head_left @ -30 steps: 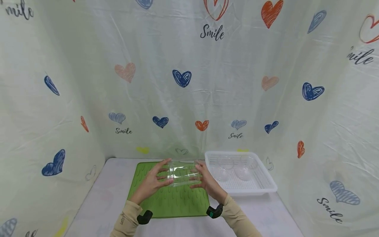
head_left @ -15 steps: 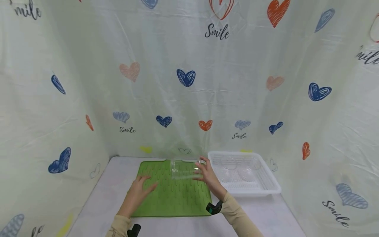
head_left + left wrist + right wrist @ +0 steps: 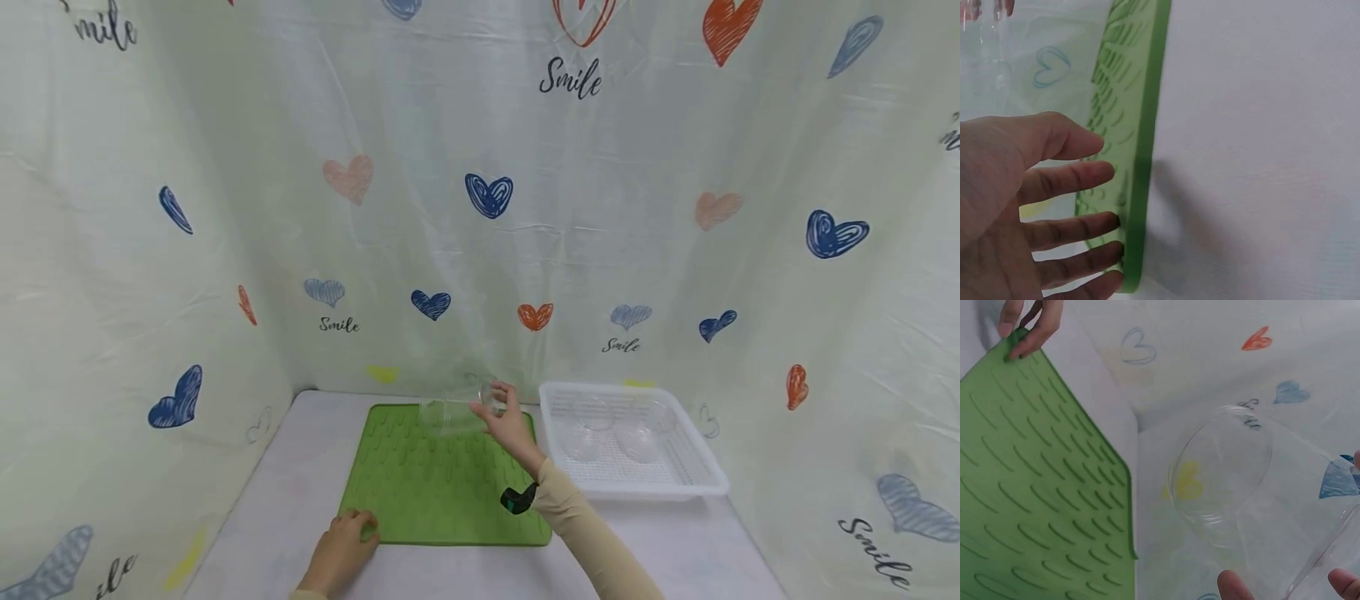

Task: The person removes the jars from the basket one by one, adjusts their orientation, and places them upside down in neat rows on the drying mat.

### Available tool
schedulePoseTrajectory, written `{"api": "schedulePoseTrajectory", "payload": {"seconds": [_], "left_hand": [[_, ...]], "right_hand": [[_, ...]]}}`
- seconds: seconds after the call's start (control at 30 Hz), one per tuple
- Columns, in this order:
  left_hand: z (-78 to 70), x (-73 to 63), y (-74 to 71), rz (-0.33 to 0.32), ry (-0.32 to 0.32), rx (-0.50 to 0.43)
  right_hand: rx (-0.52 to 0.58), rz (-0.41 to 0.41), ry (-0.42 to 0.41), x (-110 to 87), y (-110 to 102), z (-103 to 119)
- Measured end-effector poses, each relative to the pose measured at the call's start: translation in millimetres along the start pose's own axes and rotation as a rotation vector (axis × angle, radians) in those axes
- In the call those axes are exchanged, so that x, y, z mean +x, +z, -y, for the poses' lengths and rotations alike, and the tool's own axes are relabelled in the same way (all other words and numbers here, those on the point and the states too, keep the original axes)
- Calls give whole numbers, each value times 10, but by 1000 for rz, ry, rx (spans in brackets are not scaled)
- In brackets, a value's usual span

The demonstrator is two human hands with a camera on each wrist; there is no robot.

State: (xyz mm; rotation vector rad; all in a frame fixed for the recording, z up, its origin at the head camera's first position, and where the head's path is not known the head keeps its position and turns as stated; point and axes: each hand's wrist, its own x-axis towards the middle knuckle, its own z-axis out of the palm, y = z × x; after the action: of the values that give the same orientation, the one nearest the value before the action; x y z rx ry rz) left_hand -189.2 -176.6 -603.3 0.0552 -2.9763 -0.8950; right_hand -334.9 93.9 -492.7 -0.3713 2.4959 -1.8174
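Container (image 3: 453, 414), clear and faint against the patterned backdrop (image 3: 405, 208), is in the air in the head view, lying nearly sideways above the far part of the green mat (image 3: 442, 500), toward the far edge of the tabletop (image 3: 645, 542). My right hand (image 3: 510, 425) grips it at one end, thumb and fingers bent round its wall. With the weight hung from that end, I judge that the other end could dip, so a level wrist and an even, moderate squeeze matter most. The white basket (image 3: 645, 490), at the tabletop's far right corner, holds clear round pieces (image 3: 637, 446) and is near enough that I should keep my knuckles off its rim. My left hand (image 3: 343, 546) is at the mat's near left corner.

From the left wrist, the fingers of that hand are loosely spread, thumb apart, tips by the mat's thick edge; I see nothing pinched. Whether they press the mat or merely touch it, I cannot tell. Light, flat contact would serve best, I think, so that the mat stays unruffled.

From the right wrist, the far round end of the container stands free beside the mat's corner, while my thumb and fingertips bracket the near end. Spacing those fingertips widely should stop the smooth wall from rolling. Which end is the mouth, I cannot tell.
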Motion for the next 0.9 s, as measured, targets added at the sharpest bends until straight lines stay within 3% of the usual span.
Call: {"api": "schedulePoseTrajectory", "payload": {"seconds": [0.2,0.5,0.73,0.9], "left_hand": [[51,-39,49,-51,33,48],[100,-38,113,-73,61,52],[127,4,172,-78,52,85],[127,11,159,-86,53,120]], "right_hand": [[-214,-7,-92,233,323,-33],[-382,51,-169,500,846,-118],[-458,33,-205,551,1082,-119],[-459,24,-180,574,1231,-176]]}}
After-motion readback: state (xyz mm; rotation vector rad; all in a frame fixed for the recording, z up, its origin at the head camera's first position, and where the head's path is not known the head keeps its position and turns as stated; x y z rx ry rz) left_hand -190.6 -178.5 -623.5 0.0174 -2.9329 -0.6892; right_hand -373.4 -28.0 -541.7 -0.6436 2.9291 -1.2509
